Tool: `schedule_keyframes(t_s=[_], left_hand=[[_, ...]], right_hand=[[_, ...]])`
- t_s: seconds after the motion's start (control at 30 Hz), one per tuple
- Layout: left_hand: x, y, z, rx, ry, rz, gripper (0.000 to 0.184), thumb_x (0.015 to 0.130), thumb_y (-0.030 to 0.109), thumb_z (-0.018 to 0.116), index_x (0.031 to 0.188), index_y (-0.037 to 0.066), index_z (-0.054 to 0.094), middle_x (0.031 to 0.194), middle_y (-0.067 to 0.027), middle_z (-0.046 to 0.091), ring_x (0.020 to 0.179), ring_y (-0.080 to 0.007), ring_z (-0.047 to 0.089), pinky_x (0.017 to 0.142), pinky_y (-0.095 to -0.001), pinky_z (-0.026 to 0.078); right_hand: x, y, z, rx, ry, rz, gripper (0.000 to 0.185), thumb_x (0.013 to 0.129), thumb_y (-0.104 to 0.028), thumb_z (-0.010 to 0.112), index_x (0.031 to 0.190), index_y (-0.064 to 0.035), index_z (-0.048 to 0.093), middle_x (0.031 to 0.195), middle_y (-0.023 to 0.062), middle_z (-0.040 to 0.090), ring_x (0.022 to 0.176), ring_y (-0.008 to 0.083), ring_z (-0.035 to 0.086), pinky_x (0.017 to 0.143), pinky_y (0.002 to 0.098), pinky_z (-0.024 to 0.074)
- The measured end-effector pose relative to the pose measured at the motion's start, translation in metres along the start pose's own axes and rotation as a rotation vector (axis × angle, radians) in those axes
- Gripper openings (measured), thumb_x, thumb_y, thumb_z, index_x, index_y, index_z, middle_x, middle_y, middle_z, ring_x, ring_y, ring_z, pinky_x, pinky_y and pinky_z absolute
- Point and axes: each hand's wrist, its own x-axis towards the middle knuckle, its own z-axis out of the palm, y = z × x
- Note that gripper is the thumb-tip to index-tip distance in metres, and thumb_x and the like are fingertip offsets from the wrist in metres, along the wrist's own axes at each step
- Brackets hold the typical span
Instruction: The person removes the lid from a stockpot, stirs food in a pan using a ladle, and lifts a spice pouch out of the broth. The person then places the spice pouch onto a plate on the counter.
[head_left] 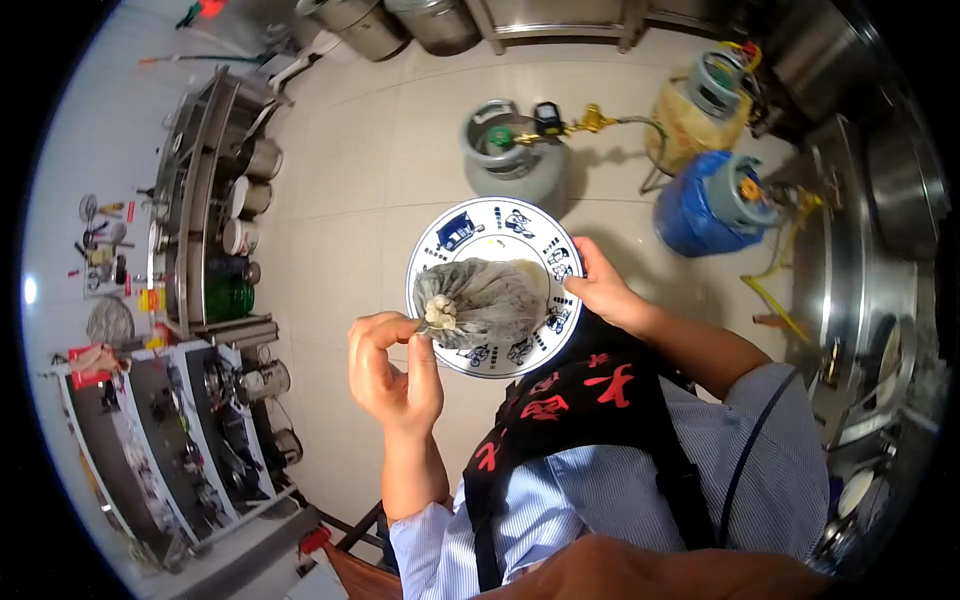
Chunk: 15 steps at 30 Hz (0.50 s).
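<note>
A white plate [490,222] with a blue rim and small blue printed pictures is held up in front of my body. On it lies a dark, stained cloth bag [495,300], bulging, with its pale gathered neck towards the left. My right hand [605,285] grips the plate's right edge, thumb on top and the other fingers mostly out of sight beneath. At the bag's tied end, thumb and forefinger of my left hand [395,370] pinch together, seemingly on a thin tie or corner of the bag. What exactly is between those fingertips is hard to make out.
Beyond the plate, a grey gas cylinder [510,165] with a brass regulator stands on the tiled floor. A blue-wrapped cylinder [705,210] and a yellowish one [700,115] are to its right. Metal shelving [205,200] with pots lines the left wall; steel kitchen equipment runs along the right.
</note>
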Motion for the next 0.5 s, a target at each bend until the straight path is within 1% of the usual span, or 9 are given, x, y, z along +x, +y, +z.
schedule_keyframes(t_s=[0.03,0.13,0.23,0.27,0.3,0.37,0.4,0.43,0.5], left_hand=[[-0.006,0.035,0.037,0.063,-0.029,0.007,0.009,0.073,-0.004,0.060,0.079,0.000,0.054,0.076,-0.0097,0.056,0.069,-0.0190,0.051,0.063,-0.0274,0.041],[-0.012,0.035,0.042,0.141,-0.029,-0.030,0.008,0.077,-0.001,0.060,0.079,-0.002,0.053,0.077,-0.0097,0.054,0.071,-0.0172,0.049,0.066,-0.0256,0.039],[-0.015,0.042,0.051,0.167,0.007,-0.075,0.007,0.076,-0.002,0.060,0.078,-0.002,0.053,0.077,-0.0097,0.054,0.071,-0.0170,0.049,0.065,-0.0253,0.039],[-0.016,0.043,0.053,0.151,0.002,-0.071,0.007,0.076,-0.003,0.059,0.078,-0.002,0.053,0.077,-0.0098,0.054,0.070,-0.0168,0.049,0.064,-0.0250,0.039],[-0.018,0.043,0.055,0.162,0.011,-0.038,0.007,0.076,-0.002,0.060,0.078,-0.002,0.053,0.078,-0.0099,0.054,0.069,-0.0168,0.049,0.064,-0.0251,0.039],[-0.021,0.045,0.051,0.189,-0.001,0.014,0.007,0.076,-0.002,0.060,0.078,-0.002,0.054,0.078,-0.0099,0.055,0.069,-0.0167,0.049,0.063,-0.0253,0.039],[-0.021,0.049,0.049,0.182,-0.002,-0.010,0.007,0.076,0.000,0.061,0.078,-0.001,0.054,0.077,-0.0104,0.055,0.068,-0.0174,0.049,0.063,-0.0256,0.039],[-0.020,0.049,0.045,0.187,-0.033,0.015,0.008,0.074,0.000,0.061,0.078,0.000,0.054,0.076,-0.0100,0.056,0.068,-0.0194,0.050,0.064,-0.0283,0.039],[-0.023,0.046,0.046,0.181,-0.068,0.067,0.012,0.071,-0.001,0.062,0.078,0.003,0.055,0.074,-0.0093,0.057,0.067,-0.0235,0.051,0.065,-0.0337,0.039]], right_hand=[[-0.007,-0.003,-0.041,0.025,-0.047,0.018,0.049,0.076,0.009,0.046,0.123,-0.0005,0.036,0.107,0.0081,0.052,0.098,0.0142,0.051,0.085,0.0275,0.0421],[0.012,0.016,-0.046,-0.033,-0.062,-0.073,0.047,0.076,0.008,0.047,0.121,-0.0019,0.038,0.104,0.0073,0.052,0.097,0.0143,0.052,0.084,0.0280,0.0427],[0.011,0.014,-0.053,-0.012,-0.117,0.032,0.047,0.076,0.009,0.048,0.120,-0.0019,0.038,0.102,0.0063,0.052,0.095,0.0140,0.052,0.083,0.0278,0.0432],[0.008,0.019,-0.055,-0.038,-0.089,0.011,0.048,0.075,0.009,0.048,0.121,-0.0017,0.038,0.101,0.0058,0.052,0.094,0.0134,0.052,0.081,0.0270,0.0435],[0.009,0.023,-0.058,-0.026,-0.104,-0.011,0.050,0.076,0.008,0.048,0.124,0.0025,0.035,0.104,0.0131,0.053,0.091,0.0166,0.055,0.076,0.0286,0.0471],[0.005,0.024,-0.059,-0.017,-0.089,-0.004,0.050,0.076,0.008,0.047,0.124,0.0032,0.034,0.106,0.0134,0.052,0.091,0.0167,0.055,0.076,0.0285,0.0474],[0.001,0.028,-0.062,0.025,-0.111,-0.052,0.050,0.076,0.008,0.047,0.124,0.0032,0.034,0.106,0.0133,0.053,0.092,0.0167,0.055,0.077,0.0285,0.0474],[0.000,0.026,-0.061,0.067,-0.127,-0.118,0.050,0.076,0.008,0.046,0.125,0.0032,0.034,0.106,0.0132,0.053,0.092,0.0166,0.055,0.078,0.0285,0.0474],[-0.011,0.024,-0.061,-0.036,-0.034,-0.119,0.050,0.075,0.005,0.047,0.124,0.0036,0.036,0.104,0.0136,0.054,0.092,0.0169,0.056,0.080,0.0287,0.0475]])
